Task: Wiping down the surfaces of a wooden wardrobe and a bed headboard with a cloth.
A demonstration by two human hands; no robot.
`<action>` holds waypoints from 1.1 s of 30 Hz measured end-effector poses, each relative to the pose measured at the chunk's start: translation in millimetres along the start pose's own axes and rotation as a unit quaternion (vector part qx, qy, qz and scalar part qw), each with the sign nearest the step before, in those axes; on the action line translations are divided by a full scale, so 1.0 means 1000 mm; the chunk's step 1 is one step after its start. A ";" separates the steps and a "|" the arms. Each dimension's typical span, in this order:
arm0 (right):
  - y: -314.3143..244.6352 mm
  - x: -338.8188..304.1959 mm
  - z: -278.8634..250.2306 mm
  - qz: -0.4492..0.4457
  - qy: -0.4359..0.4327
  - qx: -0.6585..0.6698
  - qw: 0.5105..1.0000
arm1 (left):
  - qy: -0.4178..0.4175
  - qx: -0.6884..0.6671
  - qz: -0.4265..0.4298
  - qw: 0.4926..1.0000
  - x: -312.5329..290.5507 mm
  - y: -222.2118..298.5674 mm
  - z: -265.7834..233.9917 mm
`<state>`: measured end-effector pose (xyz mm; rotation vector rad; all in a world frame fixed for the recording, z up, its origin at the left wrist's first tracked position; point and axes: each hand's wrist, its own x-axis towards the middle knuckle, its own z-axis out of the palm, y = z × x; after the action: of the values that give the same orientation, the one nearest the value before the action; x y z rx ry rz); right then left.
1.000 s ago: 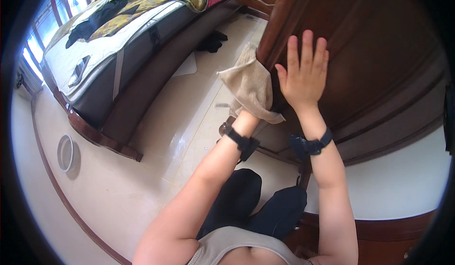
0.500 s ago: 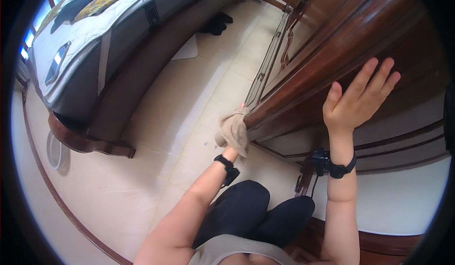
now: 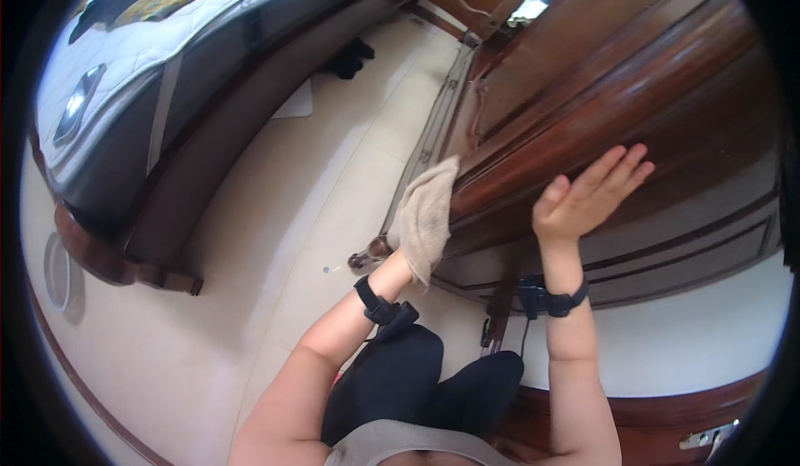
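Observation:
A beige cloth [image 3: 427, 216] covers most of my left hand [image 3: 402, 268], pressed against the lower front corner of a dark brown wooden wardrobe [image 3: 550, 162]. The cloth hangs loosely and hides the fingers. Just left of that hand, the wardrobe's rounded wooden foot [image 3: 372, 252] shows on the floor. My right hand [image 3: 582, 203] rests against the wardrobe's side panel, its palm toward the wood and its fingers stretched out. It holds nothing. Both wrists wear black straps with small devices.
On the left stands a bed with a dark wooden frame [image 3: 217, 132] and a phone [image 3: 81, 103] on its mattress. Black items [image 3: 348, 59] and a white flat panel [image 3: 296, 102] lie beside it. A round pale ring-shaped thing [image 3: 58, 273] leans near the wall.
The cloth, bunched before, now spreads over my left hand along the wardrobe's edge. The wardrobe's foot has come into sight. My right hand appears lower and further left as the view shifted.

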<state>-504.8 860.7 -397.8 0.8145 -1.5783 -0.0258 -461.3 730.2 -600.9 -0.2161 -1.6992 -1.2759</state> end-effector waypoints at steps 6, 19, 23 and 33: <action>0.002 -0.007 0.004 0.022 -0.021 -0.003 1.000 | -0.050 -0.156 0.008 0.987 0.115 0.080 0.028; -0.010 -0.011 0.005 0.062 -0.028 0.057 0.996 | -0.107 0.132 0.125 0.978 0.089 0.097 0.031; -0.009 -0.010 0.000 0.079 -0.066 0.101 0.990 | -0.150 0.145 0.177 0.962 0.077 0.102 0.033; 0.073 -0.016 -0.067 0.253 -0.055 0.084 0.962 | 0.110 0.713 0.009 0.692 0.144 0.128 0.049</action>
<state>-481.3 952.4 -364.4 0.5226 -1.8731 0.4452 -484.4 771.5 -407.5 0.8144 -1.9585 0.3160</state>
